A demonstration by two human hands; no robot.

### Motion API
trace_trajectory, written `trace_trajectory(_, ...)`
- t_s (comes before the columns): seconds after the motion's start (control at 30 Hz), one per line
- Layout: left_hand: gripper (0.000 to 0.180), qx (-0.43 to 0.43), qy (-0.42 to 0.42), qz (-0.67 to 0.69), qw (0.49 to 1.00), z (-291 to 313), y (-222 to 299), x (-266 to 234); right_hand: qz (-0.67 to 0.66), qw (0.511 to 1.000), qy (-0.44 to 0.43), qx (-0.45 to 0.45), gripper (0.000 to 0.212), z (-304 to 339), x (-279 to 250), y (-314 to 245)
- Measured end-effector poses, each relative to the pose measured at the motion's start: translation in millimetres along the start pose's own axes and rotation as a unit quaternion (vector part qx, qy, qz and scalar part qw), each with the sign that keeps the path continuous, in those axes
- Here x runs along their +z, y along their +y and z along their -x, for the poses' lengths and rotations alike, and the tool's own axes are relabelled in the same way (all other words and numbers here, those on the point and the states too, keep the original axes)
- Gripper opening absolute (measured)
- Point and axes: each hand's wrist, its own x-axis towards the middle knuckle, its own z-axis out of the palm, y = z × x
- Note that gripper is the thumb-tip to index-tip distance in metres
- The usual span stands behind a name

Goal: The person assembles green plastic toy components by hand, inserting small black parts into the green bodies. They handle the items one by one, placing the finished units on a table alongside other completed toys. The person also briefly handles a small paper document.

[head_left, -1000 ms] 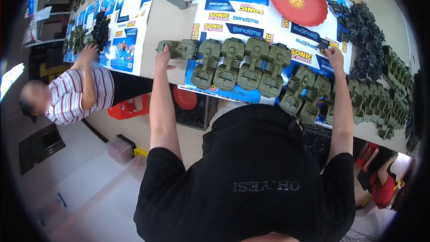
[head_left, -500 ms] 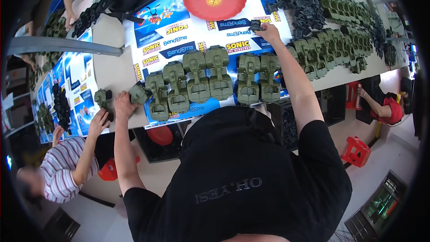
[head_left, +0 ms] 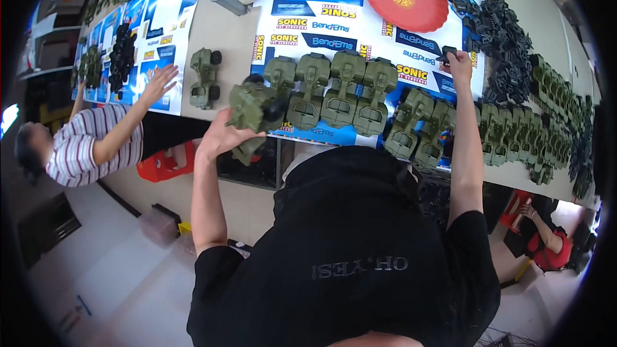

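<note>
Olive-green plastic fills the left hand [head_left: 222, 133] of a worker in a black shirt [head_left: 360, 250], whose fingers are wrapped around a toy vehicle [head_left: 252, 104] from below, at the left end of the line by the table's near edge. From where I stand, the vehicle is tipped and foreshortened; its long axis appears to run from the line back toward the worker's body, its lower end hanging below the palm. A black wheel [head_left: 276, 110] shows on its right side; which end is the front, I cannot tell.

Well to the right, across a row of green bodies [head_left: 347, 93], the right hand [head_left: 460, 65] pinches a small dark part [head_left: 448, 53] at its fingertips, over the printed sheet [head_left: 305, 59], beside a heap of dark parts [head_left: 508, 45]. The part's long axis is too small to read. From those fingers, the vehicle lies left and nearer the body; the left hand alone touches it.

The row's bodies stand side by side, long axes pointing away from the worker, grilled ends nearest. Another wheeled vehicle [head_left: 204, 78] rests farther left, lengthwise the same way.
</note>
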Motion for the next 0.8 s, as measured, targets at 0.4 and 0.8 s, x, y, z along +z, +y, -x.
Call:
trace_trajectory(0.4,0.064,0.132,-0.18,-0.229,0.948,-37.2,123.2,105.6,-0.013,0.973,-0.15,-0.174,0.036,222.9,14.0,-132.8)
trace_trajectory(0.8,0.063,0.072,-0.247,-0.248,0.934,-34.8,150.0,115.6,-0.152,0.913,-0.375,-0.059,0.038,239.1,-12.6,-122.9)
